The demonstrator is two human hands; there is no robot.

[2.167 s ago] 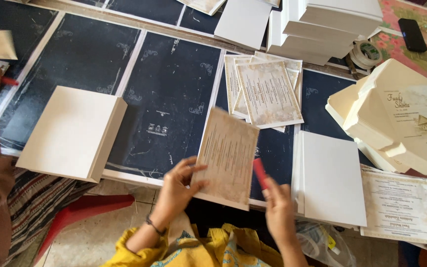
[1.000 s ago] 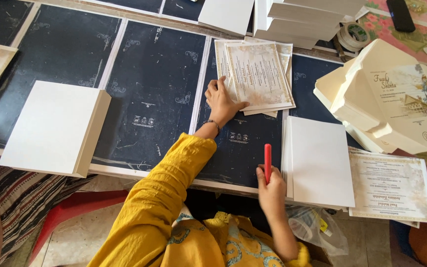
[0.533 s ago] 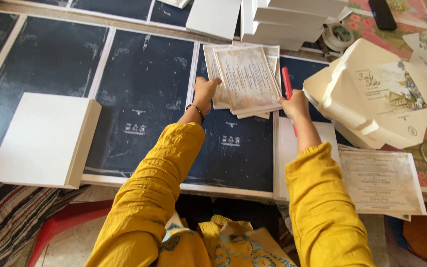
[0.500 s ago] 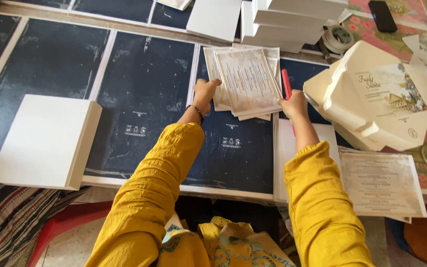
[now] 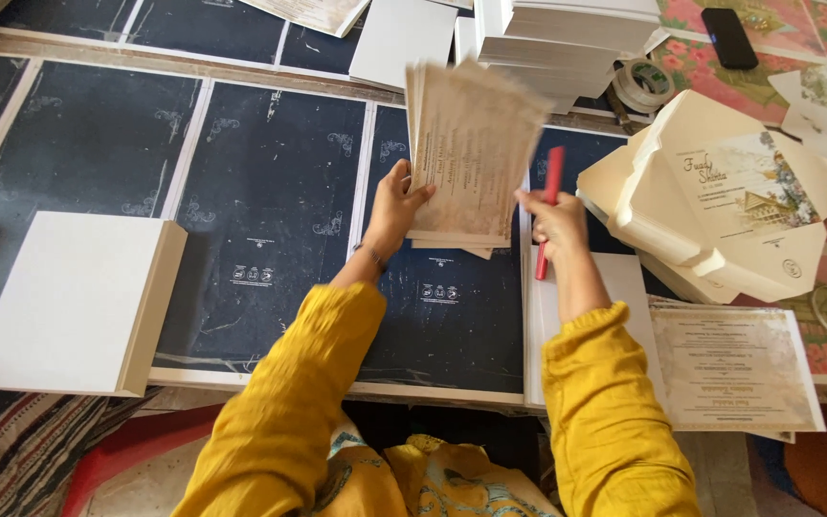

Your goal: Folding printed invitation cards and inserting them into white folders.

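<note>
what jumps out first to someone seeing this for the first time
At centre, the left hand lifts a stack of beige printed cards upright over the dark printed sheets. Beside it, the right hand holds a red pen. A white box lies at lower left, and open cream envelopes are piled at right.

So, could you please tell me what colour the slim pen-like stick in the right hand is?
Red: the slim stick in the right hand, seen from the head view.

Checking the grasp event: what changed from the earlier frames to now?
The stack of beige printed cards, flat on the dark sheets earlier, is now lifted upright, gripped by the left hand and steadied by the right hand. The red pen stays in the right hand; the white box stack is unmoved.
</note>
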